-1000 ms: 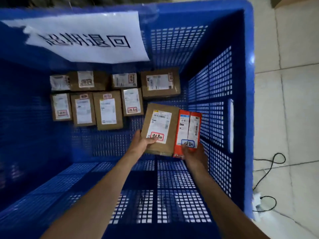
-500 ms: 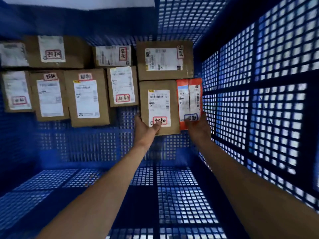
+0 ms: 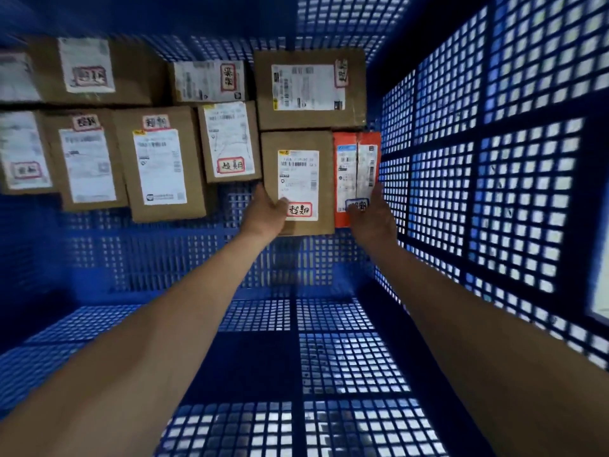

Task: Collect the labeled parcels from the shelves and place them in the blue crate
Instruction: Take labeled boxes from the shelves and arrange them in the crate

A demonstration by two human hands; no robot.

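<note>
Since a second ago both parcels have been lowered to the floor of the blue crate, centre-right of frame, tucked below the other boxes. The brown parcel is gripped at its lower-left corner by the left hand, and the thinner orange parcel is pinched at its lower end by the right hand. Long axes run up-frame, labels facing up. Probably light, stiff cardboard, best held by the edges.

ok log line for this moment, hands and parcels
phase: place | left hand: holds brown parcel | right hand: holds orange parcel | where: inside blue crate, by right wall
</note>
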